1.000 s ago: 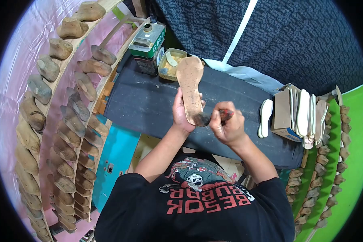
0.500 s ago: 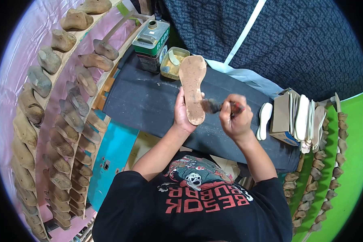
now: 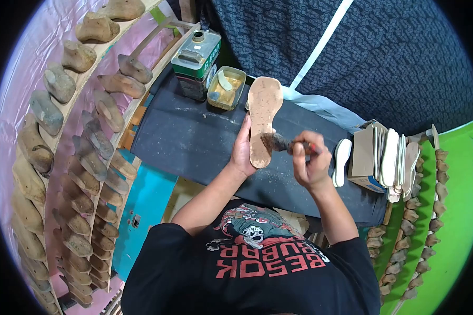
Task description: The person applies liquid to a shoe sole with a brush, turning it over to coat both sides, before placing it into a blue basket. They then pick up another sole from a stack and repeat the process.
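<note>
My left hand (image 3: 241, 149) grips a tan, foot-shaped shoe insole (image 3: 265, 100) by its narrower lower part, flat face up above the dark table. Darker specks are scattered over its surface. In my right hand (image 3: 313, 164) is a brush (image 3: 281, 143) with dark, clotted bristles and a bit of red on its handle. The bristle end lies over the lower right part of the insole and appears to touch it. Beyond the insole, a square plastic tub (image 3: 226, 100) holds yellowish stuff and a pale scraper-like piece (image 3: 224, 81).
A green-and-black metal can (image 3: 196, 62) stands beside the tub. On the right, white insoles (image 3: 341, 161) lie by a cardboard box (image 3: 363, 154) filled with more soles. Racks of wooden shoe lasts (image 3: 79, 197) line the left; more lasts hang at right. A patterned dark curtain (image 3: 383, 63) hangs behind.
The insole has shifted slightly right and down in view with my left hand. The brush stays against its lower part, and my right hand has moved down a little.
</note>
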Demonstrator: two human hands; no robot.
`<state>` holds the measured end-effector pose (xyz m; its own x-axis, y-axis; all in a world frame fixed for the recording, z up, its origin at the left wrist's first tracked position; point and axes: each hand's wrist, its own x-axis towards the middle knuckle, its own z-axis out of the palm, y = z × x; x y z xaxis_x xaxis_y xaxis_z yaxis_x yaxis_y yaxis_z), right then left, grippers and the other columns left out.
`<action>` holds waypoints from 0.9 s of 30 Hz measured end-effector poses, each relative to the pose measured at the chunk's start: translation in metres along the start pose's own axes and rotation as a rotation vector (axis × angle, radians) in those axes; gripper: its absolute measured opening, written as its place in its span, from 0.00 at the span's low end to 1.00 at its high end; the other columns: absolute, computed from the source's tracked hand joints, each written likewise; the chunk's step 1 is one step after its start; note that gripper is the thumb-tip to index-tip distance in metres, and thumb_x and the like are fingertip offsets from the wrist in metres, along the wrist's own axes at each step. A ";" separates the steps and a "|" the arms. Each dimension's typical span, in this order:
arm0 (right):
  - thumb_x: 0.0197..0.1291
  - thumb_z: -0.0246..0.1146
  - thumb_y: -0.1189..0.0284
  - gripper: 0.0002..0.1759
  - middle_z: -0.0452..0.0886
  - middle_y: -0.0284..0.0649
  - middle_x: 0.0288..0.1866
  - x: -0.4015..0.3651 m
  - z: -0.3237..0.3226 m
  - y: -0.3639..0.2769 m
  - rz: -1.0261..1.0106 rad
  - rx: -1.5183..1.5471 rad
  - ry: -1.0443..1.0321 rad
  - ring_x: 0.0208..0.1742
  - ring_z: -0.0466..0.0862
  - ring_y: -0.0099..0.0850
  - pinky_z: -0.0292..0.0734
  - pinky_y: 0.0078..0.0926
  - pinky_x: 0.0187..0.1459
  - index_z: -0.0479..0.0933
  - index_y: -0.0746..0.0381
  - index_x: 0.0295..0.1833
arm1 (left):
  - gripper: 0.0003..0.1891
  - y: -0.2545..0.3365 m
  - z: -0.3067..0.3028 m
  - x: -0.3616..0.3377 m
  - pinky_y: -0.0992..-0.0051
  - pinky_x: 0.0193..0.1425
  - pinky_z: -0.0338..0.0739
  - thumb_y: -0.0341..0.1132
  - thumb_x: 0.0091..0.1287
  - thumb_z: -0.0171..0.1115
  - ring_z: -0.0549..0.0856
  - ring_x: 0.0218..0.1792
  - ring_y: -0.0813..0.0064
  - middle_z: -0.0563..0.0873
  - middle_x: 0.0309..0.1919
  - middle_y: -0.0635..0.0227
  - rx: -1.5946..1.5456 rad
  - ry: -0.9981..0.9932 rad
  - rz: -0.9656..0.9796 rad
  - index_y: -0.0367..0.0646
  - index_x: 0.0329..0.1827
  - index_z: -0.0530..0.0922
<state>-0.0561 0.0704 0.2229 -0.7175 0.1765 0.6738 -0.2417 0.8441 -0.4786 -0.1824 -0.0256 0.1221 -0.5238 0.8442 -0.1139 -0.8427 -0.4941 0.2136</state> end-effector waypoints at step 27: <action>0.60 0.66 0.80 0.09 0.79 0.44 0.33 -0.013 0.009 0.008 0.084 -0.023 0.093 0.24 0.79 0.40 0.75 0.35 0.28 0.72 0.66 0.41 | 0.24 -0.004 0.009 0.041 0.68 0.44 0.86 0.50 0.79 0.49 0.87 0.44 0.71 0.85 0.51 0.65 0.318 0.015 -0.003 0.50 0.73 0.69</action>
<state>-0.0550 0.0708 0.2053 -0.6705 0.2924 0.6818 -0.1674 0.8357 -0.5230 -0.1997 0.0125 0.1250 -0.5253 0.8411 -0.1286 -0.7642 -0.3999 0.5060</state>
